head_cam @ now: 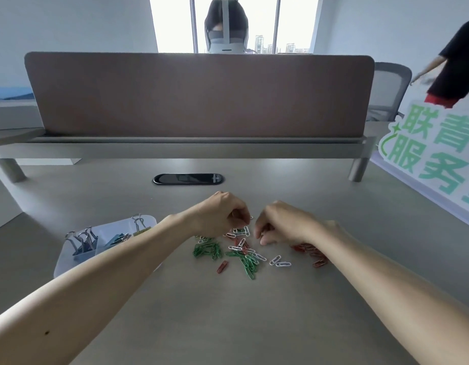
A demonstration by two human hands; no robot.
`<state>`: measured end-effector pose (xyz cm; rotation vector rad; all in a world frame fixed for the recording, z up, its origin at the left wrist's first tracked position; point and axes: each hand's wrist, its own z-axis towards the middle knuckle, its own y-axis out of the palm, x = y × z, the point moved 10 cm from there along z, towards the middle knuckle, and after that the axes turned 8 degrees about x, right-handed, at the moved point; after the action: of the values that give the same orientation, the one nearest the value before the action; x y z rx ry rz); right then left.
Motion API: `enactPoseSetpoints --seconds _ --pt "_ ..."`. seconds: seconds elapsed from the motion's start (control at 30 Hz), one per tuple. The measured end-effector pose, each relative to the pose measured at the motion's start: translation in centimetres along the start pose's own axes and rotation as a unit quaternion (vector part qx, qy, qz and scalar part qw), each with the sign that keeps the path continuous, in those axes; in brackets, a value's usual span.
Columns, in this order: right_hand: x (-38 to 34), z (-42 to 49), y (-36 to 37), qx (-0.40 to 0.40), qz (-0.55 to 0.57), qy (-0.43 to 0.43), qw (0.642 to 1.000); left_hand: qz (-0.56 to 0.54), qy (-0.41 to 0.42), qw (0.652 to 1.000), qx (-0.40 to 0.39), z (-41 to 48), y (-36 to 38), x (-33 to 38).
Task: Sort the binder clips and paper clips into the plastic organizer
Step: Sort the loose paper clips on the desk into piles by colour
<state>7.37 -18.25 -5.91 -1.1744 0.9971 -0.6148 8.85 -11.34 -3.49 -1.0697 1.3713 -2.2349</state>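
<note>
The left hand (222, 212) and right hand (283, 222) curl over their own fingertips and some of the paper clips (243, 248), so what either grip holds cannot be told. The left forearm (122, 254) hides the plastic organizer (67, 264)'s near right corner. The divider (199, 96) hides a person (225, 25) below the head. The right edge cuts off a green-lettered sign (433, 154) and a blurred standing figure (449, 69).

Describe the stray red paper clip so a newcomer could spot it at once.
On the grey desk, find the scatter of coloured paper clips right of the white plastic organizer. At its near-left edge, below the green clips, one red paper clip lies alone; other reds lie among neighbours.
</note>
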Motion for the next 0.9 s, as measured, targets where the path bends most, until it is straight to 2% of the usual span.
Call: enactPoseSetpoints --seconds 0.3,0.37,0.43,0.53,0.7,0.8,0.9 --pt "-0.1 1.1 1.5 -0.067 -0.057 0.012 0.996 -0.016 -0.020 1.000 -0.004 -0.7 -0.5 -0.6" --pt "-0.5 1.2 0.8 -0.044 -0.042 0.007 0.998 -0.039 -0.037 0.999 0.007 -0.8 -1.1 -0.8" --pt "-0.3 1.0 -1.5 0.025 -0.008 0.014 1.000 -0.072 -0.055 0.996 0.014 -0.7 -1.6 -0.9" --pt "2.5 -1.2 -5.2 0.102 0.014 0.065 0.993 -0.131 -0.078 0.988 0.011 0.3 -1.0 0.4" --pt "7.6 -7.4 -6.4 0.072 -0.006 0.156 0.985 -0.153 -0.028 0.987 -0.049 3.0 4.4 6.9" --pt "8.3 -8.8 -5.7 0.046 -0.045 0.169 0.983 -0.107 0.008 0.993 -0.053 3.2 4.8 7.7" --pt "6.6 -7.7 -6.2 0.117 -0.030 0.143 0.982 -0.042 -0.001 0.999 -0.033 2.0 1.9 4.4"
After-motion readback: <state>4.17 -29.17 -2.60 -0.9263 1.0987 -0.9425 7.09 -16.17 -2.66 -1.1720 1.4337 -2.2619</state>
